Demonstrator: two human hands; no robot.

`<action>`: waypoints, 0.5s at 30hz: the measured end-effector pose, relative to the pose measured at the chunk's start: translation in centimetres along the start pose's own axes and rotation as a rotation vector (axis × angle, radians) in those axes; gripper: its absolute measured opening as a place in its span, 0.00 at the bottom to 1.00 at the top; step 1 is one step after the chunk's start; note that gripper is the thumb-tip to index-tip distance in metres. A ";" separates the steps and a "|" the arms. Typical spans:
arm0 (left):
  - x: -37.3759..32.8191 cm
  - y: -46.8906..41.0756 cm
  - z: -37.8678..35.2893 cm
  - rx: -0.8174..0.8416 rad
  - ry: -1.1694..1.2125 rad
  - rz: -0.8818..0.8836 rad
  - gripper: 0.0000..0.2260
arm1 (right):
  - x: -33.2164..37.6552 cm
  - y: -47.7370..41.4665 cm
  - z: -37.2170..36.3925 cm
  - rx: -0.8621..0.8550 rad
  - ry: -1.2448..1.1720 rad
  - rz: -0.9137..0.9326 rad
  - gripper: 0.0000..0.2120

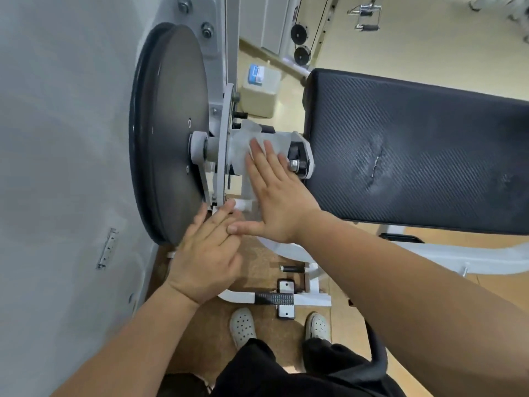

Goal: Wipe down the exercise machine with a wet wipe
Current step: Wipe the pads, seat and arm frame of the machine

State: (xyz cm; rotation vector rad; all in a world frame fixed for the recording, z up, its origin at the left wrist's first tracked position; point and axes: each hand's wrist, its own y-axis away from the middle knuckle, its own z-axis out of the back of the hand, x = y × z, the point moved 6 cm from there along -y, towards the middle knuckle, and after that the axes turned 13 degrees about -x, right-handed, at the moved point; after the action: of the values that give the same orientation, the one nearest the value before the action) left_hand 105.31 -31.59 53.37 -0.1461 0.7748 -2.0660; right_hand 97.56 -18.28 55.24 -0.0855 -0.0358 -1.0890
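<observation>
The exercise machine has a large dark pulley disc (171,130) on the left, a white pivot arm (289,138) at its hub and a black padded seat (415,150) on the right. A white wet wipe (243,141) is spread over the pivot arm. My right hand (272,193) presses the wipe flat against the arm with straight fingers. My left hand (206,250) is below it, fingers straight, its fingertips touching the white frame near the disc's lower edge. It holds nothing.
A grey machine panel (63,156) fills the left side. A translucent jug (260,90) with a blue label stands on the floor behind. White frame tubes and a black footrest (274,299) lie by my feet. Cable pulleys (300,41) and a handle hang at the back.
</observation>
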 end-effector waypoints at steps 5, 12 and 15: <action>-0.2 0.1 1.7 -0.175 0.141 -0.007 0.17 | 1.5 2.2 -0.8 0.047 -0.133 -0.056 0.57; 0.6 -0.2 2.2 -0.263 0.106 0.231 0.11 | 1.1 -3.4 2.5 -0.068 -0.098 -0.137 0.57; 0.5 -0.9 2.8 -0.341 0.120 0.299 0.14 | 1.3 -4.3 2.7 -0.110 -0.137 -0.153 0.58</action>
State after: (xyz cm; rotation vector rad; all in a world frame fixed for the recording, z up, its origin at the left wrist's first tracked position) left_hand 105.44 -32.91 56.00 -0.0886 1.1473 -1.6618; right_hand 94.40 -21.16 58.20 -0.2601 -0.1072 -1.2370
